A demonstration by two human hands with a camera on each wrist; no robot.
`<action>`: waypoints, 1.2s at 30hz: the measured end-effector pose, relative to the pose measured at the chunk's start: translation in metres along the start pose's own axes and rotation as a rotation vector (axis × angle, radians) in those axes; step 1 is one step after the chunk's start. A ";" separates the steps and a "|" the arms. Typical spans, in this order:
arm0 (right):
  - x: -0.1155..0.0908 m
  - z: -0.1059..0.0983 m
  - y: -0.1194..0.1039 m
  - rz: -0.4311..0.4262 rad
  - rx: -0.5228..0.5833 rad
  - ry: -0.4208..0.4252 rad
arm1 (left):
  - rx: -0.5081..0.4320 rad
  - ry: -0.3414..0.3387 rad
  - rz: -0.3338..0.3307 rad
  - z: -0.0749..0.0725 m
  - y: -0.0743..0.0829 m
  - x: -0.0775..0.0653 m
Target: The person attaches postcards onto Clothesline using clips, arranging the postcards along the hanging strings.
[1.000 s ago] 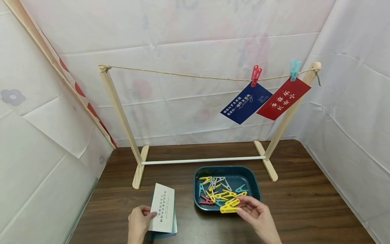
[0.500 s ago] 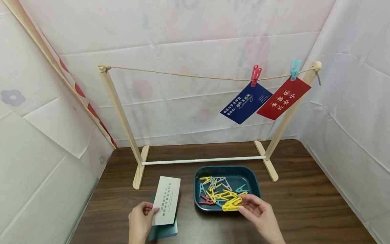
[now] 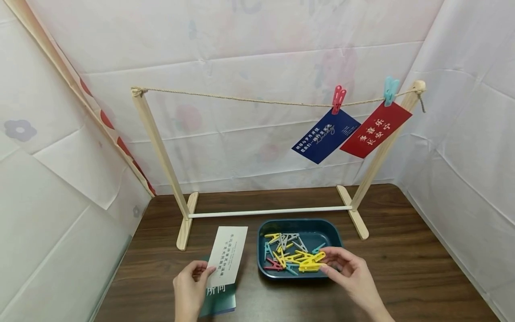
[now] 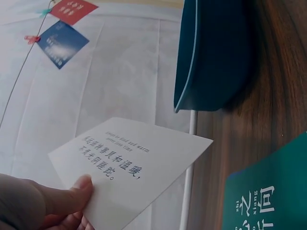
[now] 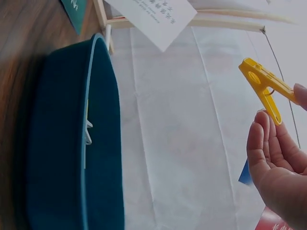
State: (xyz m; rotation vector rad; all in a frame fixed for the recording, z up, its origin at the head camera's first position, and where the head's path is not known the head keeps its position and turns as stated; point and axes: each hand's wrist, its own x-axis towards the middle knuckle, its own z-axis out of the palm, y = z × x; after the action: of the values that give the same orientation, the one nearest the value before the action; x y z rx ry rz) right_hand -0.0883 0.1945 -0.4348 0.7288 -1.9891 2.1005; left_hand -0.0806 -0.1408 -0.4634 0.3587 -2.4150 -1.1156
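Observation:
My left hand (image 3: 190, 286) pinches a white card (image 3: 228, 255) with printed writing, thumb on its face. The card is lifted off a green card (image 3: 219, 300) lying on the table, clear of it in the left wrist view. In my right hand (image 3: 349, 273) a yellow clothespin (image 5: 264, 86) is held between thumb and fingers by its handle ends, over the front right of a dark teal tray (image 3: 262, 272). Several clothespins (image 3: 281, 255) in yellow, grey, blue and red lie in that tray.
Behind the tray stands a wooden frame (image 3: 162, 152) with a twine line (image 3: 241, 99) strung across its top. On the line's right part hang a blue card (image 3: 326, 136), held by a red clothespin (image 3: 338, 99), and a red card (image 3: 376, 129), held by a light blue clothespin (image 3: 390, 91).
The white card has risen up and right, away from the green card, showing more of the green one. My right hand has moved slightly up and right with the yellow clothespin.

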 end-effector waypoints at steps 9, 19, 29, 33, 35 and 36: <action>0.014 -0.007 -0.012 -0.050 -0.095 -0.070 | -0.023 0.022 0.057 0.005 0.003 -0.004; 0.031 -0.009 -0.026 -0.094 -0.204 -0.108 | -0.068 0.091 0.238 0.002 0.012 0.001; 0.049 -0.011 -0.048 -0.100 -0.392 -0.110 | -0.145 0.089 0.386 -0.001 0.024 0.011; 0.058 -0.013 -0.058 -0.101 -0.492 -0.116 | -0.164 0.066 0.407 -0.002 0.030 0.015; 0.062 -0.014 -0.063 -0.110 -0.537 -0.119 | -0.167 0.055 0.426 -0.002 0.033 0.017; 0.065 -0.014 -0.065 -0.118 -0.554 -0.123 | -0.167 0.051 0.439 -0.002 0.035 0.019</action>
State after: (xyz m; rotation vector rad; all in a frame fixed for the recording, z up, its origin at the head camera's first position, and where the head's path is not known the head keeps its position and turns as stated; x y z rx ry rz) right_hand -0.1196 0.2010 -0.3476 0.8452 -2.3628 1.3612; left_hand -0.0970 -0.1279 -0.4299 -0.1881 -2.1875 -1.0755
